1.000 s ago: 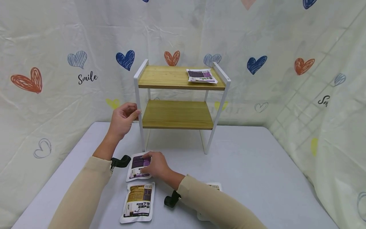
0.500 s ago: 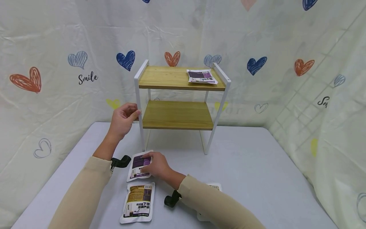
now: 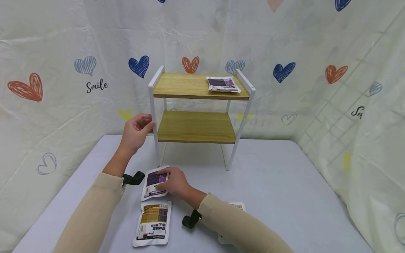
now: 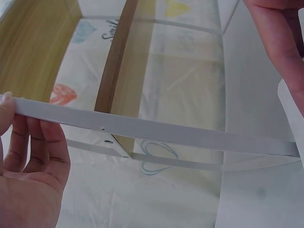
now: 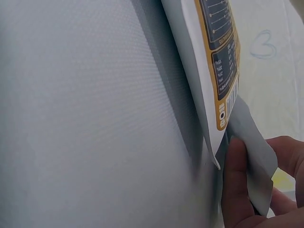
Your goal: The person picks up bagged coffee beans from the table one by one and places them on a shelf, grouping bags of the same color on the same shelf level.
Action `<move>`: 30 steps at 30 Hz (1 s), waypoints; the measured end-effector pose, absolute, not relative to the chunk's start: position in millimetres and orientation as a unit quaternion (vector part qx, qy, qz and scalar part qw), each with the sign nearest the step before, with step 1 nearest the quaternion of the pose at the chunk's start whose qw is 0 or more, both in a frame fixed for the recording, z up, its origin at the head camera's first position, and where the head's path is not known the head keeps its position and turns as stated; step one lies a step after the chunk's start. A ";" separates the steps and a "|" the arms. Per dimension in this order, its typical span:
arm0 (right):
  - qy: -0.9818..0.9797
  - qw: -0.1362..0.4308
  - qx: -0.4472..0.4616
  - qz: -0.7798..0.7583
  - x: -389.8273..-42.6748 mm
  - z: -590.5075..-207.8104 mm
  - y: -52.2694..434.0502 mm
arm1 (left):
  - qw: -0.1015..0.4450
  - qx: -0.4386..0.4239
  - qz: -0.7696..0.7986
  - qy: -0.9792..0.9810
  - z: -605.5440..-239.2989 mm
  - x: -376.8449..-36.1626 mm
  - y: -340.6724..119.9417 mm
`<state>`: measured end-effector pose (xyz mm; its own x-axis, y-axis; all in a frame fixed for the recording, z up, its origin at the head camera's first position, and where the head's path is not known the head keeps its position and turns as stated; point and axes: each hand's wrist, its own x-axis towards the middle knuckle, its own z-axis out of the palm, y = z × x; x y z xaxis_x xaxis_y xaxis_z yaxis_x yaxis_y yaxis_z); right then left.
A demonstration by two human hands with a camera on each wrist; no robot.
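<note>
My left hand point(image 3: 136, 130) grips the front left white leg point(image 3: 154, 116) of a two-tier wooden shelf point(image 3: 196, 126); the left wrist view shows the thumb and fingers point(image 4: 52, 147) around the metal bar point(image 4: 142, 128). In front of the shelf's left foot, my right hand point(image 3: 174, 182) pinches the right edge of a white and purple pouch point(image 3: 154, 184), thumb near its lower part. In the right wrist view, that pouch point(image 5: 259, 159) is held between thumb and fingers, its back grey. A white and gold pouch point(image 3: 154, 225) lies flat just below it on the table.
Purple-labelled pouches point(image 3: 223, 84) lie at the right of the shelf's top board. Another pouch point(image 3: 237, 205) on the white table point(image 3: 278, 182) is mostly hidden under the right forearm. A heart-printed curtain point(image 3: 202, 35) hangs behind and on the right.
The purple pouch has shifted very slightly up and to the right with the right hand still holding it. The left hand stays on the shelf leg.
</note>
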<state>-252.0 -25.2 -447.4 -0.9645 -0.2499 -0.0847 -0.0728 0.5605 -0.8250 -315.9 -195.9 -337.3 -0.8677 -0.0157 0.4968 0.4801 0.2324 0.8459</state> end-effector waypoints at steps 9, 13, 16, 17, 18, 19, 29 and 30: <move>0.874 0.100 -0.086 -0.469 -254.4 -444.2 -19.6 | 0.212 -0.154 -0.594 -0.761 -338.0 -316.7 -196.0; 0.866 0.101 -0.082 -0.482 -255.3 -441.1 -15.7 | 0.212 -0.156 -0.596 -0.758 -337.7 -316.6 -195.7; 0.862 0.101 -0.084 -0.489 -255.6 -440.4 -13.3 | 0.211 -0.154 -0.597 -0.759 -337.2 -316.6 -195.4; 0.861 0.101 -0.085 -0.490 -255.6 -440.7 -12.7 | 0.210 -0.153 -0.597 -0.759 -337.2 -316.5 -195.4; 0.860 0.102 -0.085 -0.492 -255.6 -441.1 -11.8 | 0.210 -0.152 -0.597 -0.759 -337.2 -316.5 -195.4; 0.860 0.102 -0.087 -0.493 -255.7 -441.6 -11.1 | 0.209 -0.152 -0.597 -0.760 -337.2 -316.5 -195.5; 0.850 0.105 -0.093 -0.508 -258.3 -444.7 -1.5 | 0.205 -0.151 -0.592 -0.765 -335.0 -313.9 -195.1; 0.849 0.105 -0.093 -0.510 -258.5 -444.3 -0.5 | 0.204 -0.152 -0.592 -0.765 -334.7 -313.3 -195.2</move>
